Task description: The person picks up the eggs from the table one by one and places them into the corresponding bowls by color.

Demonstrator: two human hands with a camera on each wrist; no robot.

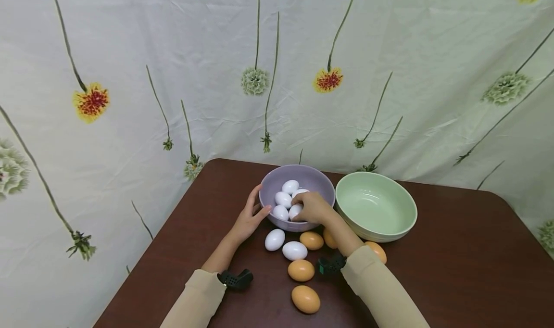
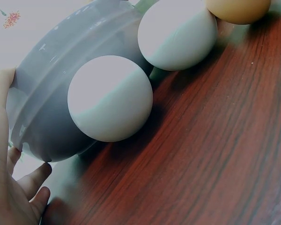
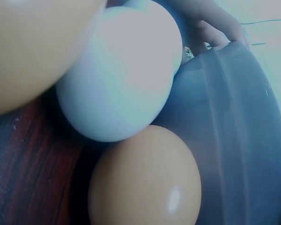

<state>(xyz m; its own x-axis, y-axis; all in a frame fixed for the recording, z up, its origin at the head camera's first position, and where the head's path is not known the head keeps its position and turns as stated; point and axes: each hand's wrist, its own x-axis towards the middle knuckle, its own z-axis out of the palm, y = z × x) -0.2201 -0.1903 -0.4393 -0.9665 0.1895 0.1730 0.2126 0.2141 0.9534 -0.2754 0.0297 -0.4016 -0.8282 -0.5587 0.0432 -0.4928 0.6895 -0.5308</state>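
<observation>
A purple bowl (image 1: 313, 178) with several white eggs inside stands toward the back of the table. My left hand (image 1: 246, 220) grips its left side, thumb at the rim and fingers round the outer wall, as the left wrist view also shows. Reaching over the front right rim, my right hand (image 1: 315, 208) has its curled fingers on a white egg (image 1: 296, 212) in the bowl. Just before the bowl lie two loose white eggs, one on the left (image 1: 274, 240) and another (image 1: 295, 250) beside it. In the right wrist view, the bowl wall (image 3: 225, 131) hides the right fingers.
Touching the purple bowl on its right is a green bowl (image 1: 378, 208) with nothing in it. Several brown eggs lie on the dark wooden table (image 1: 459, 251), including a near one (image 1: 306, 299) and one by the right sleeve (image 1: 376, 252). A flowered cloth (image 1: 216, 78) hangs behind.
</observation>
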